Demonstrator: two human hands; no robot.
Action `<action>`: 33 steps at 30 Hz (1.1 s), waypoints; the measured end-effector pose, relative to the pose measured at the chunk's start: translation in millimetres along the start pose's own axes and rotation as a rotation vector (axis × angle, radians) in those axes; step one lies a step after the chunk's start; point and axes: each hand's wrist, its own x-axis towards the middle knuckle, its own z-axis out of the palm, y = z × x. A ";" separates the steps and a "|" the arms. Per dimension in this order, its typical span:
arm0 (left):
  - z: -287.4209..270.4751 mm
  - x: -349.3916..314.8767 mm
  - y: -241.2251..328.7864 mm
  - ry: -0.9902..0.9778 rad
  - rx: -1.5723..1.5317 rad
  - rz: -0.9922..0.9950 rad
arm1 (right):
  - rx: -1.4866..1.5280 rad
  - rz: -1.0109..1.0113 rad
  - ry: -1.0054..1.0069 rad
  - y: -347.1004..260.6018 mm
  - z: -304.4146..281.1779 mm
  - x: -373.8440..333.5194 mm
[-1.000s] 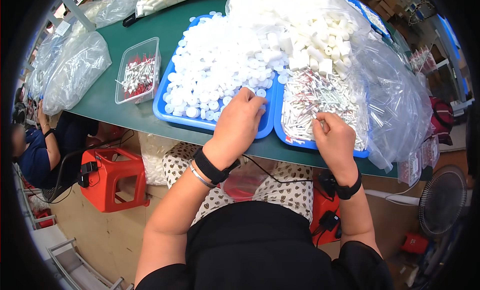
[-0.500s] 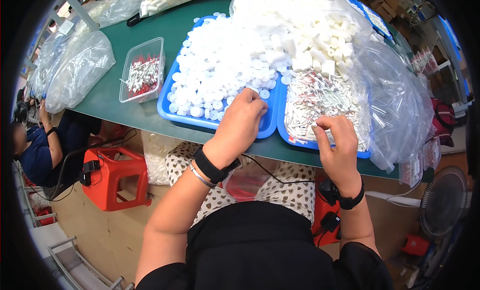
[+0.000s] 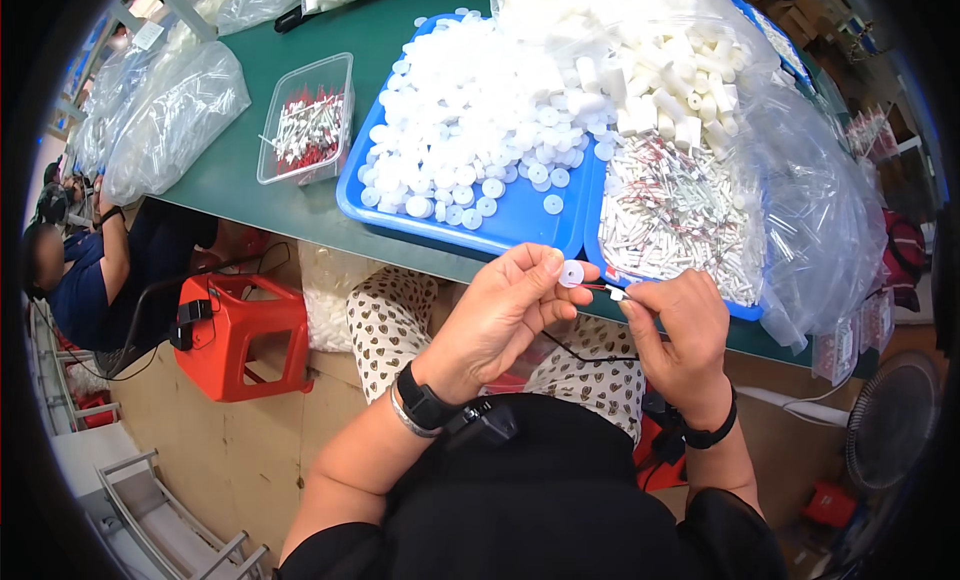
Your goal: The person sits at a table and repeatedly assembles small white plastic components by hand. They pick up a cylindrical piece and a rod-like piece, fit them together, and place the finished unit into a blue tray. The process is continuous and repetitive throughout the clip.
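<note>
My left hand (image 3: pixel 485 330) pinches a round, translucent white washer (image 3: pixel 571 273) with a small hole, just in front of the trays. Close to its right, my right hand (image 3: pixel 685 325) grips a small white connector (image 3: pixel 617 294) between thumb and forefinger. A thin dark red wire or stem runs from that connector toward the washer; whether it passes through the hole I cannot tell. Behind my left hand lies a blue tray (image 3: pixel 450 234) of similar white washers. The blue tray on the right (image 3: pixel 742 310) bears many small white pieces with red wires, and thick white foam-like cylinders (image 3: pixel 680 100) at its back.
A clear plastic box (image 3: pixel 340 110) of red and white pieces stands on the green table (image 3: pixel 235 175). Clear plastic bags (image 3: pixel 820 210) lie at the right. A red stool (image 3: pixel 240 335) and a seated person (image 3: pixel 90 270) are to the left, a fan (image 3: pixel 890 410) to the right.
My left hand has come back from the washer tray with a washer in its fingertips. My right hand has drawn back from the right tray holding the connector, now close to the left.
</note>
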 end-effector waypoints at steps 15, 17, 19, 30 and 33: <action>-8.3 -7.1 -20.6 0.029 -0.089 0.022 | -0.139 -0.058 -0.060 -0.2 0.3 -4.9; -3.7 -8.0 -20.4 0.085 0.014 0.040 | -0.147 -0.086 -0.069 -0.6 0.1 -6.5; -2.7 -8.6 -21.1 0.111 0.052 0.044 | -0.156 -0.119 -0.071 -2.0 0.5 -7.5; -9.0 -8.6 -28.4 0.099 -0.086 -0.003 | -0.200 -0.120 -0.020 -3.6 8.7 -10.3; -7.5 -8.2 -32.3 0.101 -0.082 -0.023 | -0.152 -0.132 -0.062 -7.2 11.6 -11.0</action>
